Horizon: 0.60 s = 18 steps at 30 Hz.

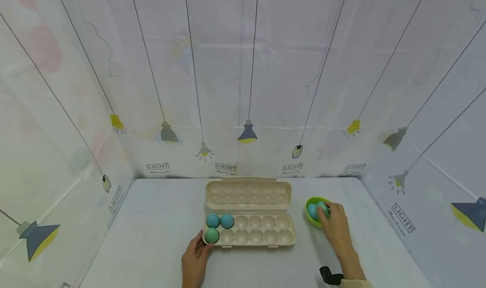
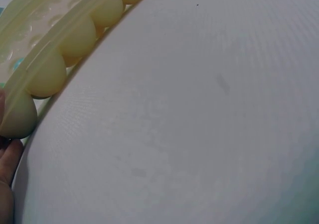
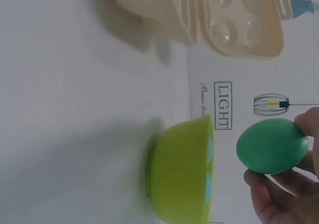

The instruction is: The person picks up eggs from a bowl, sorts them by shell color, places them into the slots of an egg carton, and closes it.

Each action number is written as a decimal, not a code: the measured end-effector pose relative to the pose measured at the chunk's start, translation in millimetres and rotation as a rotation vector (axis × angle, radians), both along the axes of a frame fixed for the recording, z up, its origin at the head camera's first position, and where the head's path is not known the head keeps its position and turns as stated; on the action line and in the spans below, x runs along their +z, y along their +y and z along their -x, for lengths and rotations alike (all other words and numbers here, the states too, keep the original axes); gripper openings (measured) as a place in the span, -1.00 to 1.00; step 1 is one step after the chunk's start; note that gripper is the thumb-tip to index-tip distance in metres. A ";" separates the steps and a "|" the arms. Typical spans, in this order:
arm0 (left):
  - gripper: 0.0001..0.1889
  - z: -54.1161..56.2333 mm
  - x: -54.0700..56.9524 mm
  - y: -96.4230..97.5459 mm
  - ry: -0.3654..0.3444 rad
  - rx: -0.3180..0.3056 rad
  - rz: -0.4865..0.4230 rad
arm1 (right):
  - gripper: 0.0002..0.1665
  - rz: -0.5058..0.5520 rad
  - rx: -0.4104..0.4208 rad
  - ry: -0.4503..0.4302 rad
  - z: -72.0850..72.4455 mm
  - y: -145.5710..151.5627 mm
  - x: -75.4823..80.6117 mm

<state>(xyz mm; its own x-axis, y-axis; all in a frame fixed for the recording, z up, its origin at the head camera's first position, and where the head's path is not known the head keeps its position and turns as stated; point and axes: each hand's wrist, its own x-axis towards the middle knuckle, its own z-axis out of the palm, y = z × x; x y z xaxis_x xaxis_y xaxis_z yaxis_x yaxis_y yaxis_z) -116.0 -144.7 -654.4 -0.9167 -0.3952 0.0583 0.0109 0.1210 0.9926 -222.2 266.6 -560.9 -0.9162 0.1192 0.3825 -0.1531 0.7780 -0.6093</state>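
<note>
My right hand (image 1: 336, 226) pinches a green egg (image 3: 272, 146) between thumb and fingers. In the right wrist view the egg shows clear of the lime-green bowl (image 3: 180, 171), just past its rim. Blue eggs, one of them the blue egg (image 1: 312, 211), lie inside that bowl. My left hand (image 1: 195, 260) grips the front left corner of a beige egg carton (image 1: 256, 237), thumb along the front edge. Two blue eggs (image 1: 220, 221) fill the carton's back left cups, and another green egg (image 1: 211, 235) sits in the front left cup.
The carton's lid (image 1: 248, 195) lies open behind its cups. A white-covered table (image 1: 152, 224) carries everything, and a white curtain (image 1: 228, 77) printed with hanging lamps stands behind and at both sides. A black strap (image 1: 331, 276) is on the right wrist.
</note>
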 end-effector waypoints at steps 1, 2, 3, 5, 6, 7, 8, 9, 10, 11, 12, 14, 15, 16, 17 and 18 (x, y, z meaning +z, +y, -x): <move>-0.35 -0.2 0.0 -0.2 0.000 -0.001 0.004 | -0.49 0.009 0.004 0.003 -1.0 -3.8 2.0; -0.35 -0.3 0.1 -0.4 -0.001 -0.001 0.010 | -0.48 0.010 0.005 0.004 -1.9 -7.7 3.6; -0.34 -0.4 -0.1 -0.6 0.001 0.000 0.018 | -0.47 0.011 0.009 0.002 -2.8 -11.9 5.1; -0.33 -0.1 -0.5 -0.6 0.005 0.001 0.038 | -0.46 0.012 0.018 -0.004 -4.8 -20.6 7.7; -0.32 0.0 -0.7 -0.5 0.007 0.004 0.049 | -0.47 0.009 0.022 -0.006 -5.7 -25.3 8.7; -0.32 0.1 -0.8 -0.4 0.007 0.007 0.060 | -0.48 0.009 0.029 -0.001 -6.8 -30.2 9.5; -0.32 0.2 -1.3 -0.4 0.009 0.009 0.065 | -0.49 0.006 0.038 0.006 -7.7 -35.2 9.9; -0.32 0.4 -1.6 -0.5 0.012 0.011 0.068 | -0.50 0.008 0.050 0.012 -8.7 -40.5 10.8; -0.32 0.6 -2.0 -0.5 0.014 0.012 0.069 | -0.51 0.010 0.058 0.019 -9.6 -45.9 11.2; -0.32 0.8 -2.4 -0.5 0.015 0.015 0.069 | -0.52 0.011 0.068 0.024 -10.7 -51.2 11.5; -0.32 1.0 -3.0 -0.5 0.015 0.016 0.069 | -0.53 0.014 0.081 0.029 -11.7 -56.6 11.7; -0.32 1.2 -3.8 -0.6 0.016 0.018 0.062 | -0.53 0.026 0.108 0.031 -13.9 -67.7 11.9; -0.32 1.4 -4.0 -0.7 0.017 0.019 0.058 | -0.53 0.034 0.120 0.026 -15.3 -73.3 12.0; -0.32 1.4 -4.0 -0.7 0.016 0.019 0.058 | -0.52 0.039 0.131 0.026 -16.3 -78.8 11.7; -0.32 1.4 -3.7 -0.7 0.017 0.019 0.056 | -0.52 0.044 0.146 0.028 -17.6 -84.6 11.7; -0.32 1.4 -3.5 -0.7 0.016 0.018 0.055 | -0.52 0.049 0.160 0.033 -18.9 -90.5 11.9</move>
<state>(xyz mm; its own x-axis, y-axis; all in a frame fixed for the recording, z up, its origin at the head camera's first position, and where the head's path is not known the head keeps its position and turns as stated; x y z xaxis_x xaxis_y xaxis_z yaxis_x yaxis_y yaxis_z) -117.4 -145.4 -657.9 -0.9084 -0.4072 0.0951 0.0243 0.1757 0.9842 -203.3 176.1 -549.0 -0.9122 -0.0077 0.4096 -0.2928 0.7115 -0.6387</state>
